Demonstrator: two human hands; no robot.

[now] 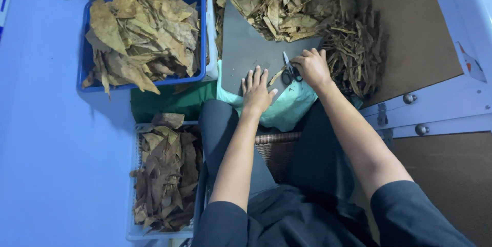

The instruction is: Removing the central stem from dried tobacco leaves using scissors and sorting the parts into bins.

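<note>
- My right hand [311,67] was curled over the black scissors [291,72] on the grey board [246,47], fingers bent down onto the handles.
- My left hand [255,92] lay flat on the board just beside them, with fingers spread and holding nothing.
- The scissors looked small, hard and light. I think the handle loops were the best place to hold, away from the pointy blades.
- A thin brown leaf strip [277,76] lay between my hands, touching the scissors. It looked dry and would likely crack easily.
- A big heap of dry leaves [277,1] sat at the far side of the board, and a pile of stiff leaf stems [356,47] crowded close on the right.
- A blue crate [201,1] of leaves stood far left, and a white basket [134,175] of darker leaves near left.
- A green cloth [287,108] hung under the board's near edge.
</note>
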